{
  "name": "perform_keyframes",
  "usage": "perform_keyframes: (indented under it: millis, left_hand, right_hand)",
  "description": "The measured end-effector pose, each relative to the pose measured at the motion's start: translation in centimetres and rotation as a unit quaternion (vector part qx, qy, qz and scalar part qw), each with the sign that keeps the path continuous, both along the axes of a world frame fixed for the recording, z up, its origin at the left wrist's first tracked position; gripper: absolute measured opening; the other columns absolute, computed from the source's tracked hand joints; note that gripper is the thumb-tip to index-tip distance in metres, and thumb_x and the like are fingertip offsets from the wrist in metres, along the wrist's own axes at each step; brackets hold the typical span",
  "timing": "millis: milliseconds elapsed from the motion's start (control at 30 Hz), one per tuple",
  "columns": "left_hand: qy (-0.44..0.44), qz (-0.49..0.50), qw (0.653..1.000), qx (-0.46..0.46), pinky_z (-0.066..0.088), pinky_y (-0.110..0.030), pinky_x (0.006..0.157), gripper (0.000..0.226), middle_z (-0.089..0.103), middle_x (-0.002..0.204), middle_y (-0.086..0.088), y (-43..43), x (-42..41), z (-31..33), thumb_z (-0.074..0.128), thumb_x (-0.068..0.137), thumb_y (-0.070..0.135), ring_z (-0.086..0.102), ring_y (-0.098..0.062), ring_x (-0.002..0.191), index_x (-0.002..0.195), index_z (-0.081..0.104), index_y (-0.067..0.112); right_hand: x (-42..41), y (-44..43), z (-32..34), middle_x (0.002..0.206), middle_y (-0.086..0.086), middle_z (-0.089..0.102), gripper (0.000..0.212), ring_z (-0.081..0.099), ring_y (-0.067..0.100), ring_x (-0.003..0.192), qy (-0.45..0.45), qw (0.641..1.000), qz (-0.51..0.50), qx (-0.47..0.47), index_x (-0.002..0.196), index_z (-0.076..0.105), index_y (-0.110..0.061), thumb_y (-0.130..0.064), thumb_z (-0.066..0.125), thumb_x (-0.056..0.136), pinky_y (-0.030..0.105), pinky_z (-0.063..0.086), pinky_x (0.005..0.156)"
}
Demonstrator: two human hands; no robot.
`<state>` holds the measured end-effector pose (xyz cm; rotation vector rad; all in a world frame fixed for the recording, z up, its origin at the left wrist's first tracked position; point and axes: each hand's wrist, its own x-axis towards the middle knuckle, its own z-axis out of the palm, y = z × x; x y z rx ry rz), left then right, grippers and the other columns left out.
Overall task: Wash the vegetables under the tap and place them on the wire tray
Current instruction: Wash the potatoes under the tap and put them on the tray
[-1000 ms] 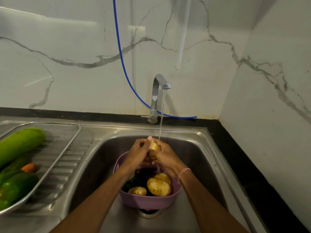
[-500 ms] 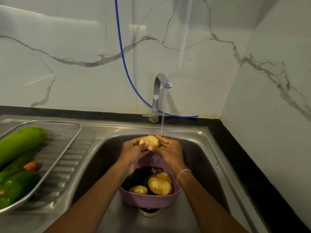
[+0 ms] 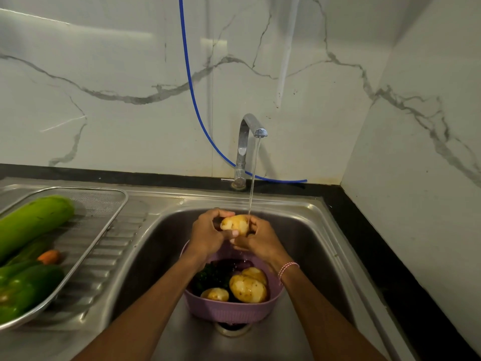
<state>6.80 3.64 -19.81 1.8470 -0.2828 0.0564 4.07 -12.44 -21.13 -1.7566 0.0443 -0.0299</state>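
The big steel sink (image 3: 299, 230) fills the middle. To its left, on the ribbed draining side, sits the wire tray (image 3: 114, 201). In the tray lie a long green gourd (image 3: 33, 220), some green peppers (image 3: 26, 287) and a small carrot (image 3: 49, 256). These look washed and put away.

At the back of the sink stands the tap (image 3: 244, 142), and it is on. A thin stream of water (image 3: 252, 183) runs straight down from it. A purple basket (image 3: 234, 311) sits in the sink over the drain. It holds more potatoes (image 3: 247, 287) and some dark leafy greens (image 3: 210, 278), so there is a lot left to wash.

Both hands are up above the far side of the basket, right under the tap. The left hand (image 3: 205, 233) curls its fingers round the left side of one potato (image 3: 235, 224). The right hand (image 3: 260, 238) curls round its right side and holds it from below. The potato sits between the two hands, with its top and front showing. The water lands on its right end, just by the right hand's fingers.

I think this is the washing step: the potato is being rubbed under the water. Next, it needs to go over to the wire tray, well off to the left. One hand must keep a firm hold, because a wet potato is slippery and could drop back into the sink. There is room for it in the far part of the tray, beside the gourd. Then a hand can pick the next potato from the basket.
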Motion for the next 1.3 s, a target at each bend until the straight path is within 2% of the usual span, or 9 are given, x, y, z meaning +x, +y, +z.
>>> perform_keyframes:
  millis: [200,467,567,700,833,900,1133,1200,1300]
  left_hand:
    - [-0.059,-0.043,0.995,0.066,0.056,-0.03,0.094,0.051,0.071,0.113,0.008,-0.1,0.0,-0.3,0.091,0.069,0.005,0.066,-0.008,0.107,0.104,0.071,0.036]
    - [-0.035,-0.028,0.998,0.04,0.057,-0.031,0.093,0.041,0.073,0.112,0.004,-0.1,0.5,-0.6,0.087,0.077,0.01,0.067,-0.013,0.105,0.111,0.073,0.029]
    - [0.016,-0.016,1.0,0.003,0.059,-0.032,0.089,0.03,0.075,0.109,0.0,0.0,0.5,-0.6,0.083,0.084,0.015,0.07,-0.014,0.101,0.112,0.074,0.022]
    - [0.177,-0.031,0.974,-0.136,0.064,-0.031,0.077,0.03,0.077,0.102,-0.02,-0.1,-0.3,0.1,0.069,0.097,0.027,0.077,-0.025,0.088,0.11,0.072,0.0]
    - [0.198,-0.061,0.978,0.009,0.062,-0.036,0.069,0.047,0.079,0.082,-0.014,1.0,-0.7,-0.2,0.061,0.099,0.048,0.073,-0.025,0.07,0.097,0.076,0.004]
    - [0.19,-0.08,0.976,0.073,0.059,-0.034,0.063,0.042,0.078,0.078,-0.013,1.4,-1.1,-0.2,0.057,0.103,0.043,0.072,-0.023,0.066,0.093,0.076,0.006]
    - [0.123,-0.204,0.949,0.207,0.063,-0.028,0.075,0.019,0.079,0.094,-0.001,2.2,-2.3,-0.4,0.06,0.101,0.016,0.076,-0.015,0.086,0.1,0.079,0.016]
    - [0.071,-0.22,0.945,0.232,0.063,-0.031,0.08,0.022,0.078,0.095,0.005,2.3,-2.9,0.1,0.063,0.096,0.005,0.075,-0.011,0.088,0.101,0.079,0.019]
    - [-0.046,-0.179,0.948,0.26,0.058,-0.032,0.091,0.03,0.078,0.099,0.007,2.3,-4.2,0.6,0.063,0.092,-0.001,0.072,-0.007,0.095,0.107,0.08,0.019]
  right_hand:
    - [0.0,-0.9,-0.2,0.11,0.007,0.076,0.052,0.074,0.024,0.103,0.033,0.997,-0.011,-0.071,0.115,0.071,-0.013,-0.006,0.096,0.07,0.044,0.067,0.078]
    - [-0.2,-1.2,0.1,0.111,0.004,0.078,0.057,0.075,0.023,0.107,0.0,0.999,-0.022,-0.047,0.12,0.073,-0.017,-0.013,0.098,0.069,0.045,0.066,0.086]
    - [-0.3,-1.1,0.6,0.117,0.006,0.075,0.053,0.075,0.023,0.107,0.005,1.0,-0.005,-0.004,0.126,0.07,-0.017,-0.011,0.092,0.078,0.039,0.066,0.081]
    - [-0.7,-0.6,1.6,0.109,0.014,0.077,0.034,0.072,0.014,0.07,0.042,0.998,0.004,0.042,0.124,0.071,-0.016,-0.02,0.081,0.092,0.027,0.061,0.06]
    - [-1.9,0.1,2.5,0.102,0.025,0.078,0.034,0.079,0.036,0.081,0.144,0.987,0.041,0.061,0.126,0.066,-0.011,-0.036,0.066,0.103,0.036,0.067,0.07]
    - [-2.5,0.2,3.0,0.103,0.028,0.077,0.037,0.078,0.039,0.089,0.182,0.98,0.059,0.046,0.126,0.064,-0.008,-0.037,0.067,0.102,0.041,0.067,0.077]
    - [-3.9,0.2,5.2,0.117,0.009,0.068,0.03,0.072,0.029,0.108,0.174,0.963,0.091,-0.183,0.118,0.07,-0.011,-0.017,0.082,0.091,0.038,0.067,0.076]
    - [-4.4,0.5,6.3,0.114,0.001,0.067,0.035,0.067,0.021,0.108,0.135,0.938,0.094,-0.306,0.116,0.074,-0.015,-0.016,0.087,0.083,0.036,0.064,0.086]
    - [-5.2,1.1,7.6,0.112,0.001,0.066,0.037,0.062,0.017,0.101,0.076,0.914,0.08,-0.39,0.114,0.073,-0.017,-0.015,0.089,0.08,0.023,0.057,0.074]
